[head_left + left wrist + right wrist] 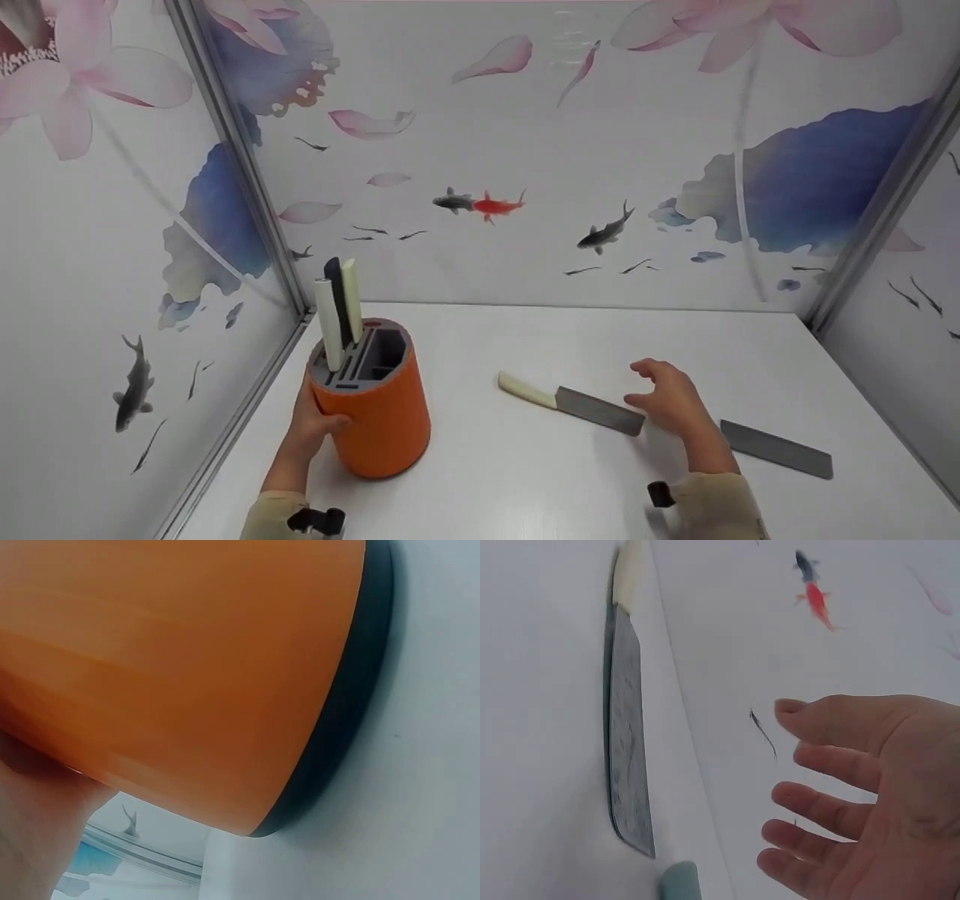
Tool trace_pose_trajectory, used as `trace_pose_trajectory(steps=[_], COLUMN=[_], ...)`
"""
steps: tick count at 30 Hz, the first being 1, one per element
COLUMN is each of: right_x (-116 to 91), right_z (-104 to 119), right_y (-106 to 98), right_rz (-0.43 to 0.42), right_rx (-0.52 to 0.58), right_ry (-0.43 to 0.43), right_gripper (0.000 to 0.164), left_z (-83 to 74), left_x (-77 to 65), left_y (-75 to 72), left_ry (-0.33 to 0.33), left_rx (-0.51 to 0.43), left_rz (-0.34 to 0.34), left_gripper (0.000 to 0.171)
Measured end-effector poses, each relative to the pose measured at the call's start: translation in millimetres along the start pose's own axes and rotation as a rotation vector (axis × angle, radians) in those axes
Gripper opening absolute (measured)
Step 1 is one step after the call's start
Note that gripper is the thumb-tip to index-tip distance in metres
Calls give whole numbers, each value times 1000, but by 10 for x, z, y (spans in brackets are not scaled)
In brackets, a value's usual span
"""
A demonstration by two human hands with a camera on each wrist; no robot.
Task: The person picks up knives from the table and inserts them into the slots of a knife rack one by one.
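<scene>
My left hand (307,424) grips the side of an orange round knife block (382,427), thumb across its front. In the left wrist view its orange wall (187,675) and dark base fill most of the picture. Three knife handles (341,307), white, black and cream, stand upright in its slots. My right hand (671,397) hovers with parted fingers, holding nothing, near the blade tip of a cream-handled cleaver (600,410) lying flat. Its palm and loosely bent fingers show in the right wrist view, apart from the cleaver (630,735).
A dark grey rectangular blade-like piece (780,450) lies right of my right wrist, which may hide its left end. A rounded teal end (680,881) shows low in the right wrist view. Printed panels (465,277) border the white table (480,480).
</scene>
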State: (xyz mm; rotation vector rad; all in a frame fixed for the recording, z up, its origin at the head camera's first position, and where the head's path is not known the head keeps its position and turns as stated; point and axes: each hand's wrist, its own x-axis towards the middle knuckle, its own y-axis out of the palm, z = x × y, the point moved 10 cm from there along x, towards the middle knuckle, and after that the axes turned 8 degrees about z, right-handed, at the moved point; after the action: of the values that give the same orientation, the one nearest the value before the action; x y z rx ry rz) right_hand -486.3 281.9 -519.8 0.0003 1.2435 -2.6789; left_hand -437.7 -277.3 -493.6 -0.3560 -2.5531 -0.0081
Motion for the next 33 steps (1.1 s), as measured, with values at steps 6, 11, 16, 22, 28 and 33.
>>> trace_pose_trajectory(steps=[6,11,16,22,28,33], right_x=[-30,-48,-58,-54,-86,-89], right_z=[-397,-603,-674,-729,-740,-728], right_y=[-53,-53,-78,-74,-83,-94], right_rz=[90,129,118,109,109,99], right_rx=[-74,-138,-141,-126,-151,-177], right_ry=[104,132,132,150,183,195], right_gripper=[63,61,49,40,37,34], left_z=[22,-1,5,36,49,41], left_x=[-21,-19,-7,-19,-18,-22], left_y=[-12,-2,3,-5,-13,-11], left_ry=[-34,-9,-8,-39,-41,-22], left_rx=[-6,-10,-12,-2,-6,-2], left_rz=[-14,1,8,-12,-20,-8], left_gripper=[124,123,122,124,124,122])
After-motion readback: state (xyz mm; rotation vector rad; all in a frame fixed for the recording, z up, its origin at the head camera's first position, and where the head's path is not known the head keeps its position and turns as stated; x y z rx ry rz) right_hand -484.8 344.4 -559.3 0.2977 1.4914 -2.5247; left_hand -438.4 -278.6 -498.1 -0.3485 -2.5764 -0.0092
